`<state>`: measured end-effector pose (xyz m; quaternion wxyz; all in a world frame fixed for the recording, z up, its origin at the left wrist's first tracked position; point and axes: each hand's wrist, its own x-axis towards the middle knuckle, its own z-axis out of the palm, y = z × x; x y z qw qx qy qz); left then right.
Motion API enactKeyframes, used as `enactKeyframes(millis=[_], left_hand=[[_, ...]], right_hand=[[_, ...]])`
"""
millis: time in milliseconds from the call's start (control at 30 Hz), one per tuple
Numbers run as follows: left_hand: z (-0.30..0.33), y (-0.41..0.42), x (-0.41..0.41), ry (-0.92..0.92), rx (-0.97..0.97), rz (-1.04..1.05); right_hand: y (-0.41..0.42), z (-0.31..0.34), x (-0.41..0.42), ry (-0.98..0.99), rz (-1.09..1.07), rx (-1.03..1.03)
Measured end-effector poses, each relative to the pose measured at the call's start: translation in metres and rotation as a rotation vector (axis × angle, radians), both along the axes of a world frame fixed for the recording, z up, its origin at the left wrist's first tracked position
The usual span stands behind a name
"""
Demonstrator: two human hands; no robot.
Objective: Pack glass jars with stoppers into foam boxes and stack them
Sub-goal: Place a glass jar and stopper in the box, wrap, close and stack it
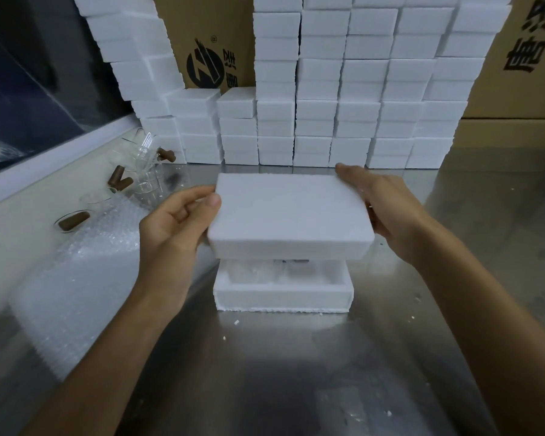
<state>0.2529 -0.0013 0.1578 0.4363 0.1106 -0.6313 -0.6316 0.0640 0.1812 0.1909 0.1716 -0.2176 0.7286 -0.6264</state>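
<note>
Both hands, left [173,221] and right [387,209], clamp our fingers on the light, crumbly lid's [290,212] ends above the box [280,297].

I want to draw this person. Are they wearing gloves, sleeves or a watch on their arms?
No gloves, no watch and no rings that I can see. The left hand and right hand are bare, and both forearms are bare right to the bottom edge of the picture. No sleeve shows at all.

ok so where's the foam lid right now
In the head view the lid is at centre, held between the left hand and right hand, just above the open foam box on the steel table.
</note>
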Motion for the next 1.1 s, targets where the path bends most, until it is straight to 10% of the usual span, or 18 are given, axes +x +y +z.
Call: enactKeyframes(millis=[1100], left_hand=[[-0.02,-0.015,-0.008,-0.411,-0.126,0.194]], right_hand=[[-0.016,-0.035,0.002,0.297,-0.053,0.263]])
